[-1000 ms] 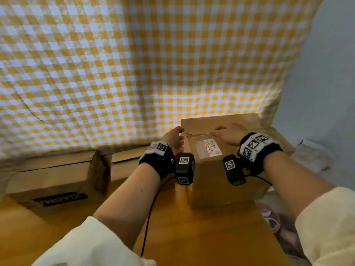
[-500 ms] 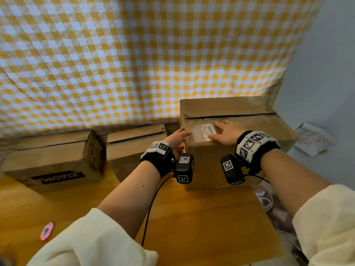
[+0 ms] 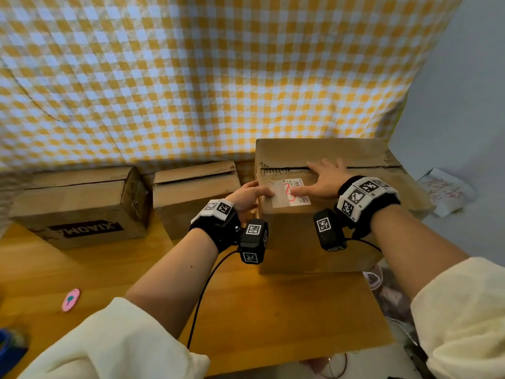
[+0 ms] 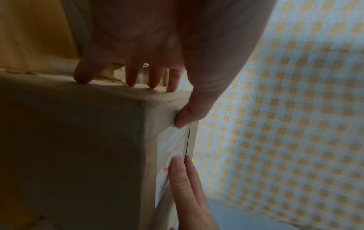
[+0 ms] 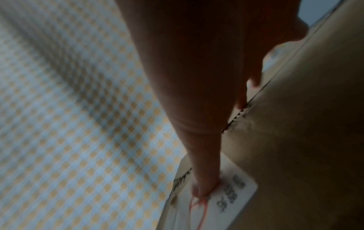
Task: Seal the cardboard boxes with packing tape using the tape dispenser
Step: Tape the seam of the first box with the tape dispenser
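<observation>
A large cardboard box point(image 3: 328, 151) stands at the table's back right, with a dark seam point(image 3: 369, 167) running across its top and a white label point(image 3: 297, 196) near the front left corner. My left hand point(image 3: 250, 194) grips that corner. In the left wrist view its fingers point(image 4: 132, 77) press the box's side and its thumb lies on top at the label's point(image 4: 169, 147) edge. My right hand point(image 3: 323, 177) lies flat on the top, fingers spread, reaching to the seam, with its thumb on the label point(image 5: 232, 196). No tape dispenser is clearly in view.
Two smaller cardboard boxes stand to the left, a middle one point(image 3: 194, 187) and a printed one point(image 3: 82, 203). A pink oval thing point(image 3: 71, 299) lies on the wooden table point(image 3: 259, 310). Checked cloth point(image 3: 191, 77) hangs behind. Paper with red writing point(image 3: 448, 192) lies right. A blurred blue thing point(image 3: 8, 343) shows bottom left.
The view has pulled back, so the two other boxes and the pink thing now show. My right hand slid along the top to the seam. My left hand stays at the corner.
</observation>
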